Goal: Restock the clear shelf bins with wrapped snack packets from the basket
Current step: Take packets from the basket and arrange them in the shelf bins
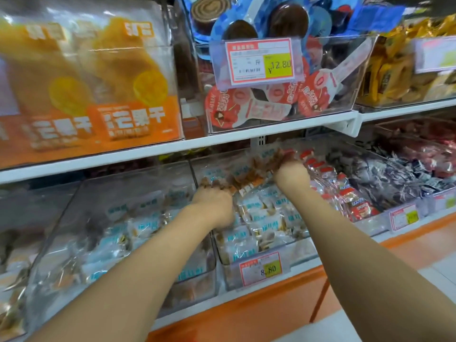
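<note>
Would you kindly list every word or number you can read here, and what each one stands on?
"¥12.80": on the upper price tag.
"斤": on the same tag.
"8.80": on the lower price tag, on the front of a clear bin.
Print on the orange bags, the snack packets and the other tags is too blurred to read.

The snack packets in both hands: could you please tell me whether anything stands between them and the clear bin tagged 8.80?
Nothing visible does. The left hand and right hand hold the snack packets directly above the open-topped clear bin, below the white shelf edge.
</note>
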A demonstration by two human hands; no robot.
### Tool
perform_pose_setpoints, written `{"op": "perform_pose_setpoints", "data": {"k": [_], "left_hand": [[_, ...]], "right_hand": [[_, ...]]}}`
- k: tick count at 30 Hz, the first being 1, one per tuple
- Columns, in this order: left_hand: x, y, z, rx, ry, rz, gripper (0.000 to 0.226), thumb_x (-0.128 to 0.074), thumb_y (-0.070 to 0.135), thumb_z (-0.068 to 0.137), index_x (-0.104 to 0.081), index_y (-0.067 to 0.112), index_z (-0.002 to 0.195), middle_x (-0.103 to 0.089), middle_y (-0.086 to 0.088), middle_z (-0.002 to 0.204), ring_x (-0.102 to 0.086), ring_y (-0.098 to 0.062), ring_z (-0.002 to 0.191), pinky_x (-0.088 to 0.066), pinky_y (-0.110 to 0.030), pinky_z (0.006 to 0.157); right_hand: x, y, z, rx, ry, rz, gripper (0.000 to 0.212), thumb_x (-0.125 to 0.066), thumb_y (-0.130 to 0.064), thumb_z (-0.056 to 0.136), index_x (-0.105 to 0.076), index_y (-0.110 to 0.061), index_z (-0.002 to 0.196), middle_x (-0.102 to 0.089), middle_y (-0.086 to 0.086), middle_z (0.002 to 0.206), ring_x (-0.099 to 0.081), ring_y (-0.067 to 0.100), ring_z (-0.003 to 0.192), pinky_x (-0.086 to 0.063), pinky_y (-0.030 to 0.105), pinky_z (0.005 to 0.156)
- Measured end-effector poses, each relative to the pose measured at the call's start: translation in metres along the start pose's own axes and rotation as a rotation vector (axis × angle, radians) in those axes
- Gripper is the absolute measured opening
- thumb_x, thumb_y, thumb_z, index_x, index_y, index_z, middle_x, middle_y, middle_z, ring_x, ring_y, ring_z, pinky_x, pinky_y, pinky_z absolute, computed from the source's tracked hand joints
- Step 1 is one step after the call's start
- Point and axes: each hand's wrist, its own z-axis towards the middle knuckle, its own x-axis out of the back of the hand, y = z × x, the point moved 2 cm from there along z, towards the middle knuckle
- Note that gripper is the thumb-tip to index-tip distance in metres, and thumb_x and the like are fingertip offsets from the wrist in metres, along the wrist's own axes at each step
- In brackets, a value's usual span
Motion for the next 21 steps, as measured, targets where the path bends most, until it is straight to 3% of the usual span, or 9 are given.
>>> {"op": "perform_pose_setpoints", "data": {"k": [5, 8, 10, 12, 17, 21], "left_hand": [[-0.003, -0.002, 0.004, 0.002, -0.017, 0.023, 0.057, -0.05, 0.035, 0.093, -0.034, 0.011, 0.142, -0.041, -0.013, 0.144, -0.043, -0.029, 0.129, -0.03, -0.039, 0.109], [-0.004, -0.001, 0.002, -0.012, -0.001, 0.044, 0.048, -0.05, 0.034, 0.094, -0.043, 0.012, 0.136, -0.049, -0.011, 0.136, -0.05, -0.027, 0.12, -0.035, -0.039, 0.104], [-0.004, 0.001, 0.0, -0.009, 0.014, 0.068, 0.042, -0.05, 0.031, 0.094, -0.048, 0.012, 0.132, -0.052, -0.01, 0.133, -0.052, -0.026, 0.116, -0.037, -0.039, 0.102], [-0.005, 0.003, -0.002, 0.002, 0.035, 0.111, 0.041, -0.05, 0.029, 0.095, -0.047, 0.011, 0.131, -0.051, -0.011, 0.132, -0.051, -0.025, 0.117, -0.036, -0.038, 0.101], [-0.007, 0.006, -0.001, 0.055, 0.029, 0.137, 0.059, -0.054, 0.023, 0.092, -0.029, 0.012, 0.144, -0.046, -0.015, 0.136, -0.044, -0.028, 0.123, -0.034, -0.037, 0.102], [-0.007, 0.007, 0.003, 0.031, -0.036, 0.254, 0.071, -0.052, 0.022, 0.091, -0.014, 0.014, 0.151, -0.039, -0.011, 0.142, -0.036, -0.027, 0.129, -0.03, -0.037, 0.105]], "right_hand": [[-0.008, 0.0, 0.001, 0.06, 0.05, -0.253, 0.022, -0.046, 0.0, 0.092, -0.063, -0.005, 0.106, -0.062, 0.01, 0.105, -0.06, 0.024, 0.095, -0.046, 0.029, 0.07], [-0.012, -0.001, 0.003, 0.055, 0.212, -0.313, 0.027, -0.049, -0.006, 0.092, -0.056, -0.007, 0.118, -0.048, 0.017, 0.128, -0.048, 0.031, 0.115, -0.04, 0.029, 0.066], [-0.015, -0.003, 0.007, 0.059, 0.31, -0.229, 0.045, -0.052, -0.001, 0.087, -0.044, 0.001, 0.131, -0.041, 0.027, 0.135, -0.047, 0.04, 0.118, -0.046, 0.035, 0.067], [-0.011, -0.016, 0.01, 0.105, 0.356, -0.08, 0.053, -0.056, 0.006, 0.082, -0.042, 0.007, 0.133, -0.047, 0.032, 0.129, -0.058, 0.042, 0.104, -0.05, 0.037, 0.063], [-0.005, -0.07, 0.011, 0.301, -0.119, 0.179, 0.027, -0.048, -0.021, 0.098, -0.066, -0.016, 0.118, -0.066, 0.01, 0.12, -0.063, 0.026, 0.105, -0.051, 0.034, 0.09], [-0.012, -0.084, 0.004, 0.308, -0.237, 0.351, 0.023, -0.058, -0.017, 0.093, -0.071, -0.009, 0.11, -0.069, 0.01, 0.113, -0.066, 0.023, 0.1, -0.052, 0.029, 0.087]]}}
